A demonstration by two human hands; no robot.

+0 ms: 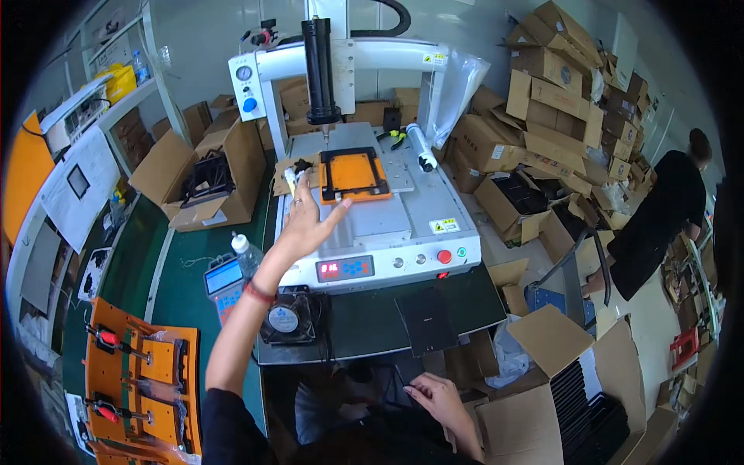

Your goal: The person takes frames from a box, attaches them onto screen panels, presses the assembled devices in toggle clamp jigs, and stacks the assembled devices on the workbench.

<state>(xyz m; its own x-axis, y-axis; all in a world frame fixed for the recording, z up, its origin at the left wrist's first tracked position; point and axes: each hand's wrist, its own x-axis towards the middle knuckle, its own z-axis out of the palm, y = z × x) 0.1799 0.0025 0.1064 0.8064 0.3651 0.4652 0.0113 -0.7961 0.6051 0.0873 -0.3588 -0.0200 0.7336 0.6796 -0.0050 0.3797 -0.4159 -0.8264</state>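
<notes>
The left hand [306, 221] is stretched out over the white dispensing machine [387, 225], fingers spread and open, gripping nothing; its fingertips sit just at the near left corner of the orange jig plate [353, 174], which lies flat in a black frame on the machine's bed. Whether the fingers actually touch the plate cannot be told. A red band circles that wrist. Directly behind the plate, the machine's black cylinder head [320, 70] hangs from the white gantry, its tip above the plate's far edge. To the right of the plate, at the bed's far right, lies a white tube [418, 147].

The right hand [438, 399] is low, well in front of the machine, palm down with fingers loosely curled on dark material at the person's lap; it shows no clear grip on anything. Between it and the machine, a flat black panel [426, 319] rests on the dark surface [364, 318] below the machine's front controls. Left of the panel sits a small black fan [288, 318]. Right of the right hand stands an open cardboard box [573, 387] of stacked black panels.
</notes>
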